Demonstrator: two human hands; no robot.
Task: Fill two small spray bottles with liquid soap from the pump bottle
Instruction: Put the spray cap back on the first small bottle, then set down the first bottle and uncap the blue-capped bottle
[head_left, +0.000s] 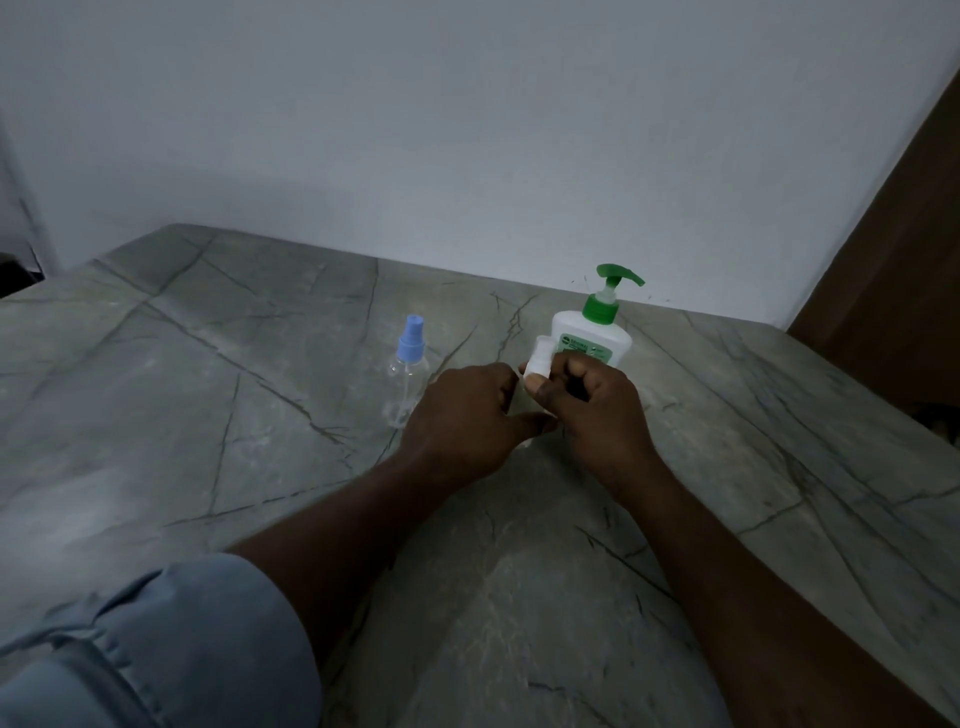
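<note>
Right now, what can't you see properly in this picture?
Head view, white-capped bottle: its body is hidden by the left hand and right hand.
Head view, pump bottle: label too small and dim to read.
Head view, blue-capped bottle: clear in dim light, so any soap inside is untellable.

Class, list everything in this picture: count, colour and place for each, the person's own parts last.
Pump bottle: one, white with green pump, far side of table.
Blue-capped spray bottle: one, clear, upright left of the hands.
White-capped spray bottle: one, held between both hands.
Table: one, grey-green marble.
Wall: one, white, behind table.
Brown panel: one, right edge.
Sleeve: one, light blue, lower left.
Left hand: one, gripping the white-capped spray bottle.
Right hand: one, fingers pinching its cap.
</note>
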